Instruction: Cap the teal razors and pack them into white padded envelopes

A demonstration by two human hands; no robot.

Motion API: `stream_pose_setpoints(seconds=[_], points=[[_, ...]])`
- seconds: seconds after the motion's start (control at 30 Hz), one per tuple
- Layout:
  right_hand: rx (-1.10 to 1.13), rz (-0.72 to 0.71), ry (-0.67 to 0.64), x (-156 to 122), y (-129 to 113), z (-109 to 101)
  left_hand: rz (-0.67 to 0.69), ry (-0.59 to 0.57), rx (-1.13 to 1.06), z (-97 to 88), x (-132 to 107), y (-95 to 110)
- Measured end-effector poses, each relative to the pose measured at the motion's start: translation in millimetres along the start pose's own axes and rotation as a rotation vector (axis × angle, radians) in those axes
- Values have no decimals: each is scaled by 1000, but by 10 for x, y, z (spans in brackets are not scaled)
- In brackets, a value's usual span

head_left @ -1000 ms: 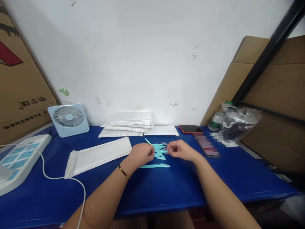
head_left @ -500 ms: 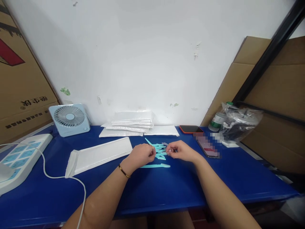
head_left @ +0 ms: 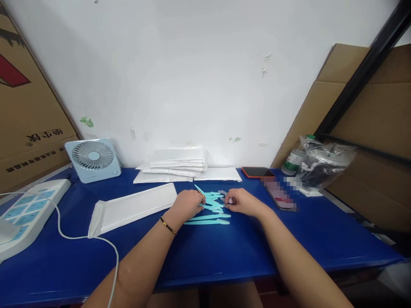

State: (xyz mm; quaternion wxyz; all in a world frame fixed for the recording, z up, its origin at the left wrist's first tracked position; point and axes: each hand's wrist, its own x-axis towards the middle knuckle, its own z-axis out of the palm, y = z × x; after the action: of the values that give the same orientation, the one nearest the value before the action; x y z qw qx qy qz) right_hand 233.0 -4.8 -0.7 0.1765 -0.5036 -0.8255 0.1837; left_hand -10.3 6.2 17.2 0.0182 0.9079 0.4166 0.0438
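Several slim turquoise sticks shaped like eyebrow razors (head_left: 212, 201) lie in a loose, crossing pile on the blue table. Nearer to me, two more razors (head_left: 208, 222) lie side by side. My left hand (head_left: 189, 204) is closed at the left end of the pile, its fingertips on a razor handle and partly hidden behind the hand. At the pile's right end, my right hand (head_left: 242, 202) is closed in a pinch; a small pale bit shows at its fingers, too small to name. Clear pieces (head_left: 222, 192) lie beside those fingertips.
Left of the pile lies a white padded packet (head_left: 135, 208); more white packets (head_left: 176, 164) are stacked by the wall. A fan (head_left: 93, 160), power strip (head_left: 28, 209) and white cable are at left. Two phones (head_left: 258, 172), a bottle (head_left: 293, 162) and a bagged item (head_left: 324, 164) stand right.
A second razor now lies beside the single one at the near side. My left hand has shifted slightly left, and the pile looks rearranged. My right hand has barely moved.
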Motion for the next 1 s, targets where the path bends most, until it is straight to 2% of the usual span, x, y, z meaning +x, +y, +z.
stream_pose_setpoints(seconds=[0.17, 0.33, 0.6, 0.77, 0.87, 1.0], points=[[-12, -8, 31, -23, 6, -46, 28, 46, 57, 4, 23, -6], [133, 4, 56, -45, -7, -81, 24, 117, 80, -28, 17, -3], [140, -51, 60, -8, -81, -9, 59, 125, 90, -6, 21, 5], [176, -94, 66, -5, -154, 15, 103, 135, 73, -8, 16, 79], [231, -100, 29, -33, -188, 8, 146, 111, 9, -7, 9, 122], [271, -49, -141, -78, -136, -54, 174, 8, -119, 12, -6, 65]])
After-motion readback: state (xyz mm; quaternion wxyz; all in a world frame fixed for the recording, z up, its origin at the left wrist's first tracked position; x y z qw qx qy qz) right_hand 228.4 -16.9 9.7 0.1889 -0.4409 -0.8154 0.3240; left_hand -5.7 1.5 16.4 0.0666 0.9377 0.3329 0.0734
